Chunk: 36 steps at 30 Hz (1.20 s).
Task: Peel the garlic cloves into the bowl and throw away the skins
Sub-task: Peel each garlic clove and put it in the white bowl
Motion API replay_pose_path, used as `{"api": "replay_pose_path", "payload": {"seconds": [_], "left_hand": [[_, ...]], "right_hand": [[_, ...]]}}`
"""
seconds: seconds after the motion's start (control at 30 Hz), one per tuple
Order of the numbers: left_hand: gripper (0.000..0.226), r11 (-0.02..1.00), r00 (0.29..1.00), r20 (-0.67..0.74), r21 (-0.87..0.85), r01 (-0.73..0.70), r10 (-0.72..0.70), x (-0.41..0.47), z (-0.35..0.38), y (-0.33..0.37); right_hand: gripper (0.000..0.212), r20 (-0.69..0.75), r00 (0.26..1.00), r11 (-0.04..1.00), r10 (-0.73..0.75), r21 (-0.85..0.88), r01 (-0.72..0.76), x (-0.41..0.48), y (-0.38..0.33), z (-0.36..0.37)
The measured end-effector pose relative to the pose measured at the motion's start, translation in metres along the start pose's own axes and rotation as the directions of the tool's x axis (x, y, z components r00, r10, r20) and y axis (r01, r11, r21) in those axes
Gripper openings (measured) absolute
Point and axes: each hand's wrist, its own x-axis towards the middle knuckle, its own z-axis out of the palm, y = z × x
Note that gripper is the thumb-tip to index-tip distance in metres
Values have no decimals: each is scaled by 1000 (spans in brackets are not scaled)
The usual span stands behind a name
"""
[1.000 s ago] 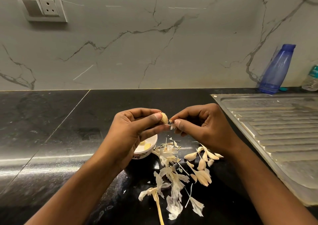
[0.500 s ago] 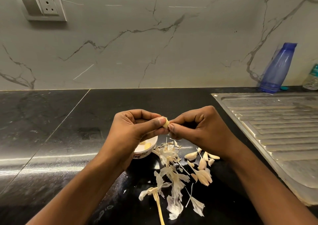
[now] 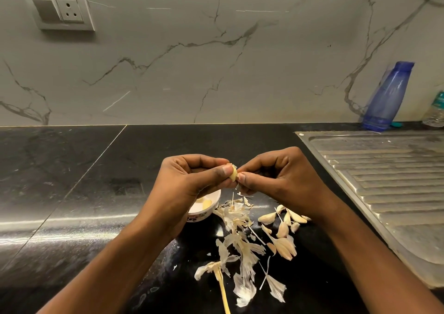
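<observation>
Your right hand (image 3: 281, 179) has closed back in. A second ago it was drawing a shred of skin away; now its grip pinches the small pale garlic clove (image 3: 233, 175) again, opposite your left hand (image 3: 192, 184), which holds the clove between thumb and fingers. The clove hangs above the black polished stone table (image 3: 120, 169), just over the small white patterned bowl (image 3: 204, 215) mid-table. I judge this clove is only part peeled. Toward the front edge, papery white skins (image 3: 240, 246) and unpeeled cloves (image 3: 283, 229) still wait.
</observation>
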Motion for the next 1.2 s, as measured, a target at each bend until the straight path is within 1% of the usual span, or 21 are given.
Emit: {"api": "replay_pose_path", "payload": {"seconds": [0.23,0.5,0.63,0.73,0.87,0.97,1.07,1.2], "left_hand": [[31,999,1000,8,49,19,-20,1,-1,-1],[30,997,998,44,-69,47,-44,2,0,2],[35,983,993,86,-158,97,-85,3,0,1],[38,975,990,91,-183,126,-111,4,0,0],[38,981,991,83,-155,116,-104,4,-1,0],[36,991,993,79,-89,96,-89,3,-1,-2],[36,997,995,78,-44,70,-66,2,0,-3],[37,999,998,64,37,-6,4,1,2,-4]], "right_hand": [[13,6,1000,1000,16,22,-17,0,1,1],[12,-40,999,999,-17,30,18,-1,-2,2],[9,-83,996,999,-31,20,32,-1,-4,2],[8,-82,996,999,-33,26,35,-1,-6,2],[16,-52,999,998,-10,55,13,-1,-6,-1],[23,-27,1000,999,11,50,-9,0,-5,-2],[20,-10,1000,1000,12,-8,-12,-1,-2,-2],[14,-8,1000,998,-9,-65,9,0,-2,0]]}}
